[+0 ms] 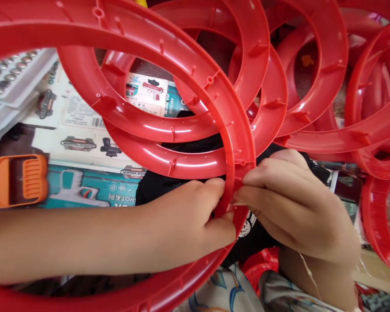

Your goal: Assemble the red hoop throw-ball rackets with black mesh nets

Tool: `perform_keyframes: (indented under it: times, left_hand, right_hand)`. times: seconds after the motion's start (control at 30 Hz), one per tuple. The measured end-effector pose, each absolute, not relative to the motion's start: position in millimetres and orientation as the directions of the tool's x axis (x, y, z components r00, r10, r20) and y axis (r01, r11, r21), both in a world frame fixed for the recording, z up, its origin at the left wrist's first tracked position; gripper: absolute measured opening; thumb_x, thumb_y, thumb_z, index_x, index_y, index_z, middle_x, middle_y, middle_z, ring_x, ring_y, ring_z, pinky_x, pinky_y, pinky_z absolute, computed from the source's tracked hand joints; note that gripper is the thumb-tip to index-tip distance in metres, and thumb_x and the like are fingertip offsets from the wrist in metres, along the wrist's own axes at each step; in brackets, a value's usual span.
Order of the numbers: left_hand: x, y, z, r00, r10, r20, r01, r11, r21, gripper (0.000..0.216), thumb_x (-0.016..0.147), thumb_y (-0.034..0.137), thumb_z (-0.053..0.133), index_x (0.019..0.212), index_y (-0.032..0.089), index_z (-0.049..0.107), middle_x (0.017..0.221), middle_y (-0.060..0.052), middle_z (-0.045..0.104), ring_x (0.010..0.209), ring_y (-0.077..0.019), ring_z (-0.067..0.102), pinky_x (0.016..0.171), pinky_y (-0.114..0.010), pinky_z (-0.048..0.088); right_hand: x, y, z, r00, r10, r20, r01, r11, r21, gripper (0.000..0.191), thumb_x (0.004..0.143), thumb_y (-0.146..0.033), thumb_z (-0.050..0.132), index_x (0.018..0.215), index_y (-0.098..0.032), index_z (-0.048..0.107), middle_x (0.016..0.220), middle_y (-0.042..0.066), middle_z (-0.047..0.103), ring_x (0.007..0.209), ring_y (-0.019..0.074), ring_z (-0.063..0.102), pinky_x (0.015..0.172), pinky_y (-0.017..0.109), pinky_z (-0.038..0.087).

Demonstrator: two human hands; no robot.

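A large red plastic ring, a grooved channel with small pegs and ribs, arcs across the view. My left hand reaches in from the left and is closed round the ring's right side, thumb in front and fingers behind. Opposite it, my right hand is closed in a pinch at the same stretch of the ring, fingertips touching its edge. Whatever lies between those fingertips is hidden. Several similar red rings overlap just behind the held one.
More red rings are heaped at the upper right. Printed toy-gun boxes lie on the left, with an orange plastic piece on them. A white tray holds round metallic pieces. Black cloth is under the rings.
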State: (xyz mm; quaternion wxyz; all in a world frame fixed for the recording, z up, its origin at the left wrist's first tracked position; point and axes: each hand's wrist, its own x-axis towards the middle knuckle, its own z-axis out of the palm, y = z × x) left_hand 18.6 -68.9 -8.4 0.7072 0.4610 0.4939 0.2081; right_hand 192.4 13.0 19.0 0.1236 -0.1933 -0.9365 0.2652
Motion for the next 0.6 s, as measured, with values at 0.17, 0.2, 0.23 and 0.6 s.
perform_keyframes:
  times: [0.17,0.2,0.23,0.6]
  left_hand:
    - [19,-70,-12,0.467,0.740,-0.484,0.044,0.527,0.849,0.007,0.084,0.025,0.053,0.081,0.021,0.049,0.069,0.005,0.050,0.060,-0.0104,0.043,0.051,-0.024,0.036]
    - [18,-70,-13,0.477,0.732,-0.486,0.022,0.543,0.839,0.006,0.084,0.025,0.053,0.082,0.020,0.049,0.070,0.005,0.050,0.061,-0.0103,0.043,0.052,-0.025,0.036]
    - [16,-70,-13,0.484,0.726,-0.487,0.000,0.557,0.830,0.007,0.085,0.025,0.054,0.083,0.020,0.050,0.071,0.005,0.050,0.062,-0.0102,0.043,0.053,-0.025,0.036]
    - [13,-68,-15,0.544,0.697,-0.467,-0.170,0.636,0.752,0.007,0.088,0.020,0.052,0.084,0.021,0.046,0.073,0.005,0.044,0.061,-0.0092,0.038,0.054,-0.025,0.030]
  right_hand:
    - [191,15,20,-0.938,0.258,0.232,0.181,0.935,-0.304,0.023,0.099,-0.010,0.046,0.080,-0.019,0.055,0.072,-0.002,0.061,0.068,0.0120,0.048,0.074,0.036,0.035]
    - [190,16,20,-0.944,0.219,0.246,0.154,0.954,-0.258,0.024,0.100,-0.012,0.044,0.080,-0.019,0.056,0.072,-0.002,0.062,0.067,0.0125,0.049,0.073,0.037,0.035]
    - [189,17,20,-0.947,0.181,0.264,0.123,0.968,-0.220,0.025,0.101,-0.013,0.044,0.081,-0.020,0.057,0.073,-0.002,0.063,0.067,0.0129,0.050,0.072,0.037,0.035]
    - [196,28,13,-0.952,0.147,0.269,0.054,0.945,-0.323,0.010,0.097,-0.011,0.051,0.095,-0.019,0.055,0.079,-0.001,0.063,0.072,0.0133,0.053,0.076,0.034,0.039]
